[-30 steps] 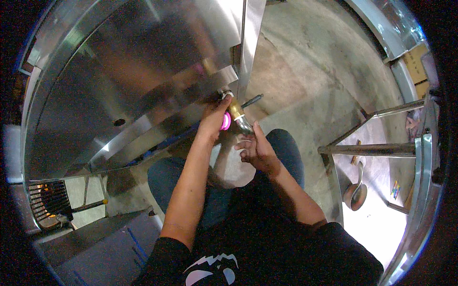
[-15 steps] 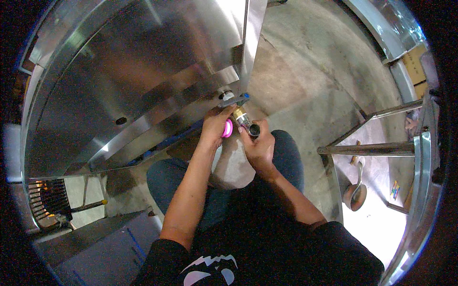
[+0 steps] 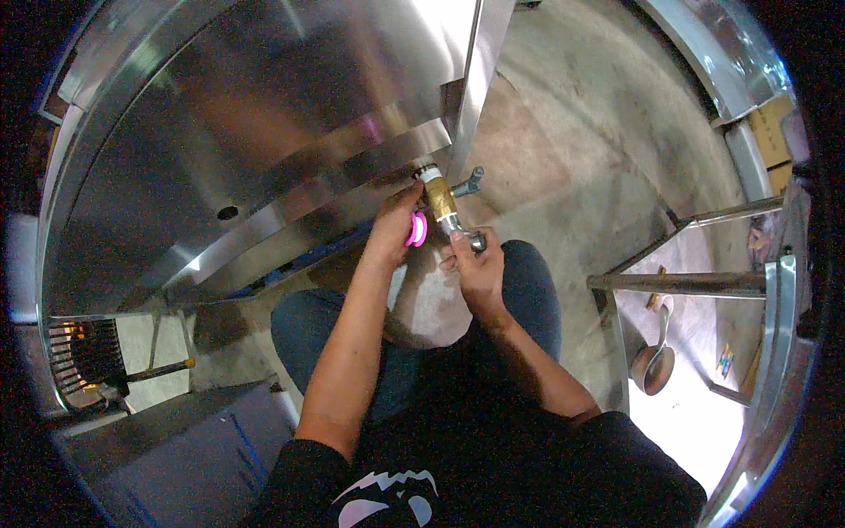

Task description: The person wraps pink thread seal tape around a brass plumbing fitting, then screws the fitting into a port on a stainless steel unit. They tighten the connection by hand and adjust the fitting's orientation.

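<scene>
A brass ball valve (image 3: 443, 201) hangs at a slant below the steel panel, its grey lever (image 3: 471, 183) sticking out to the right. White wrap (image 3: 429, 173) shows at its upper end, where it meets a short pipe stub under the panel. A chrome elbow fitting (image 3: 453, 226) sits on the lower end. My right hand (image 3: 480, 268) is closed around that elbow, thumb on top. My left hand (image 3: 396, 224) is closed on a bright pink spool (image 3: 419, 231) against its palm, while its fingertips reach the valve's upper end. Some left fingers are hidden.
A large stainless steel panel (image 3: 290, 114) fills the upper left, with a small round hole. At right stands a metal rack frame (image 3: 678, 282), with a ladle (image 3: 653, 368) beyond it. A black grate (image 3: 84, 361) and grey box (image 3: 194, 466) are at lower left.
The valve has turned, so its lever, earlier lying across the front over my left fingers, now points right. My right hand has shifted slightly with the elbow. The pink spool stays in my left hand.
</scene>
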`<state>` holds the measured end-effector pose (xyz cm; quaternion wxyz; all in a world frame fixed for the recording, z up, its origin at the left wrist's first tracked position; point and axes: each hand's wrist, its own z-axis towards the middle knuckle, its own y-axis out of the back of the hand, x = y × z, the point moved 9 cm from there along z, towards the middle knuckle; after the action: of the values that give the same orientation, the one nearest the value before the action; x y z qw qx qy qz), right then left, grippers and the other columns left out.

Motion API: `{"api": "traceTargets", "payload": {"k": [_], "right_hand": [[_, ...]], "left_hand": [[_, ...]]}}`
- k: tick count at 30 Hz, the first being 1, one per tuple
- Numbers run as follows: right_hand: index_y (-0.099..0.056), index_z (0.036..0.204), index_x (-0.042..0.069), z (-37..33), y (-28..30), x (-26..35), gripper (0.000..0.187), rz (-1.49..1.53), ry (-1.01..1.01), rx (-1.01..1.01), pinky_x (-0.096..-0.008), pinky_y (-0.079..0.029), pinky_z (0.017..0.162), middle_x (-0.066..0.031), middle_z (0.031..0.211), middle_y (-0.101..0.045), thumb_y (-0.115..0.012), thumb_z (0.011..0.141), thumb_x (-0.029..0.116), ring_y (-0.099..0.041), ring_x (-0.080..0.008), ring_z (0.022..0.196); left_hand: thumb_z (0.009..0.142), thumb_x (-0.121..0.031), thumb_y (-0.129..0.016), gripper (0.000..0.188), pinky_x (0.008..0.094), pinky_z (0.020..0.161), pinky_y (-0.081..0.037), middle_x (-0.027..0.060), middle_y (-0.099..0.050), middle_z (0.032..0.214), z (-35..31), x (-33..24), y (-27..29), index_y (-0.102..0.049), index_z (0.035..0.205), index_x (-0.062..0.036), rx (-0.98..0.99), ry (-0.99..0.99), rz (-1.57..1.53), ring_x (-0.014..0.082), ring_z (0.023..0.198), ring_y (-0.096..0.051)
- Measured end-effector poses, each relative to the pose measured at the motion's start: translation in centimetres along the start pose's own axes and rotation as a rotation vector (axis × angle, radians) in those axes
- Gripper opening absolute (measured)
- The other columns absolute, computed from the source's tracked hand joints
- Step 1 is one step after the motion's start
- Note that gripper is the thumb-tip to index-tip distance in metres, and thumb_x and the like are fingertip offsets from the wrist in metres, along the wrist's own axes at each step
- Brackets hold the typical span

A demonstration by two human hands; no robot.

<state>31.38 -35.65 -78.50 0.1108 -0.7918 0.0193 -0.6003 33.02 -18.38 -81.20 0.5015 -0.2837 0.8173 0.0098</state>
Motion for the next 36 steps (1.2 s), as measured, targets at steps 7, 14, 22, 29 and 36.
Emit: {"api": "traceTargets", "payload": {"k": [7, 14, 22, 29, 36], "right_hand": [[-0.053, 0.107, -0.001, 0.4, 0.1, 1.3, 0.029, -0.095, 0.077, 0.010, -0.0281, -0.051, 0.058, -0.0086, 0.077, -0.064, -0.066, 0.098, 0.024, -0.061, -0.0132, 0.062], [-0.052, 0.107, 0.000, 0.5, 0.2, 1.7, 0.032, -0.069, -0.003, 0.038, -0.0284, -0.053, 0.057, -0.0095, 0.077, -0.065, -0.066, 0.098, 0.027, -0.062, -0.0134, 0.060], [-0.053, 0.110, 0.001, 1.2, 0.3, -1.1, 0.037, 0.216, -0.197, 0.109, -0.0289, -0.052, 0.056, -0.0103, 0.078, -0.066, -0.062, 0.099, 0.035, -0.062, -0.0152, 0.058], [-0.054, 0.119, -0.001, 1.3, 2.1, 1.2, 0.051, -0.258, 0.095, -0.138, -0.0406, -0.053, 0.079, -0.0192, 0.103, -0.064, -0.072, 0.091, 0.037, -0.065, -0.0268, 0.091], [-0.062, 0.113, 0.003, -1.1, -0.3, 4.6, 0.051, -1.080, 0.718, -0.122, -0.0445, -0.052, 0.078, -0.0212, 0.105, -0.064, -0.082, 0.076, 0.030, -0.063, -0.0379, 0.094]], "left_hand": [[0.091, -0.037, -0.073, 0.035, 0.0268, 0.060, -0.045, -0.0008, -0.066, 0.087, 0.4, 0.0, -0.7, -0.068, 0.113, -0.0113, 0.121, -0.017, -0.053, 0.0110, 0.067, -0.056], [0.092, -0.033, -0.072, 0.038, 0.0262, 0.073, -0.047, 0.0028, -0.068, 0.102, 0.6, 0.3, -0.8, -0.065, 0.118, -0.0058, 0.134, 0.019, -0.121, 0.0127, 0.085, -0.060], [0.090, -0.038, -0.075, 0.042, 0.0290, 0.075, -0.050, 0.0029, -0.069, 0.105, 1.0, -0.2, -1.7, -0.066, 0.118, -0.0077, 0.233, -0.035, -0.112, 0.0143, 0.087, -0.062], [0.089, -0.038, -0.076, 0.046, 0.0315, 0.087, -0.048, 0.0061, -0.068, 0.114, 1.1, -0.5, -1.8, -0.066, 0.120, -0.0049, 0.164, -0.059, -0.053, 0.0188, 0.099, -0.062], [0.089, -0.033, -0.077, 0.044, 0.0343, 0.090, -0.050, 0.0069, -0.070, 0.114, 1.9, 0.3, -1.5, -0.066, 0.120, -0.0037, 0.116, -0.054, -0.076, 0.0194, 0.102, -0.064]]}}
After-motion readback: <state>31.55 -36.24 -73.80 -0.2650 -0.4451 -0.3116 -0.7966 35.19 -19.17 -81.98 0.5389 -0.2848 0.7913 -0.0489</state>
